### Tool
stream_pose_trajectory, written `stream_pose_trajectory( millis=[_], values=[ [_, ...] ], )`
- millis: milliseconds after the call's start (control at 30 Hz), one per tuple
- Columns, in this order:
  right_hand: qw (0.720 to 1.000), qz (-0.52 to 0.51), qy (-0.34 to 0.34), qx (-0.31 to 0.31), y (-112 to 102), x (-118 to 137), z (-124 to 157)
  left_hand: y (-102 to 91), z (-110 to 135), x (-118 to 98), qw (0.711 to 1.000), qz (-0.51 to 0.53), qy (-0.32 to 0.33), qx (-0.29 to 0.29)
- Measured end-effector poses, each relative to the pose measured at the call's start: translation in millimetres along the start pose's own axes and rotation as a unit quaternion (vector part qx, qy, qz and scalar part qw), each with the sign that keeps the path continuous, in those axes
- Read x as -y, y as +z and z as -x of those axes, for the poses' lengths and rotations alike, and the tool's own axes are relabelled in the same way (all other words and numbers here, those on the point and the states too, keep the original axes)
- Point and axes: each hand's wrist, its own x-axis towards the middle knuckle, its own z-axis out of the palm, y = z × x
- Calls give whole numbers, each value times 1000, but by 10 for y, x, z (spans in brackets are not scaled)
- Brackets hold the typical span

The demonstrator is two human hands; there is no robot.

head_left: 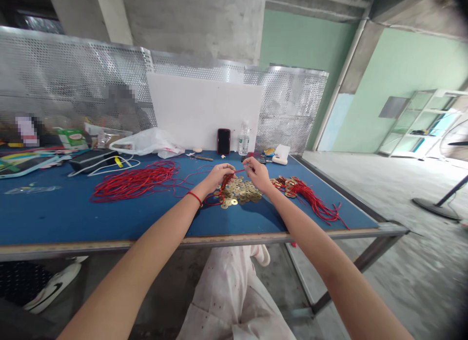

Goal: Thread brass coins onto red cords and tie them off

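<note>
Above a pile of brass coins with holes (245, 190), my left hand (219, 177) is closed on a red cord (239, 171). The cord runs across to my right hand (256, 173), whose fingers pinch its other end. Red strands hang from my left fingers down onto the coins. A long bundle of loose red cords (137, 181) lies left of my hands, with thin strands trailing toward them. On the right, finished-looking cords with coins tied at one end (316, 201) lie in a bunch.
A phone (224, 141) and a plastic water bottle (243, 139) stand at the back of the blue table (234, 224). A white plastic bag (149, 142), a black box (93, 162) and a white cable are at the left. Behind is a perforated metal screen (288, 106).
</note>
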Motion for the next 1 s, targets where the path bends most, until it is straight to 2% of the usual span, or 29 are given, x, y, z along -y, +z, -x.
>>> stream_pose_trajectory(
  millis=[300,667,833,1000],
  values=[
    [997,44,-42,39,-43,-36,-25,-10,-13,10,1000,-18,8,-11],
    [995,53,-74,47,-1,-74,-30,-12,-4,5,1000,-13,1,4],
    [995,36,-71,58,44,-107,-39,4,2,-10,1000,-18,1,-8],
    [992,98,-61,47,47,-107,-37,11,2,-3,1000,-27,-5,-12]
  ],
)
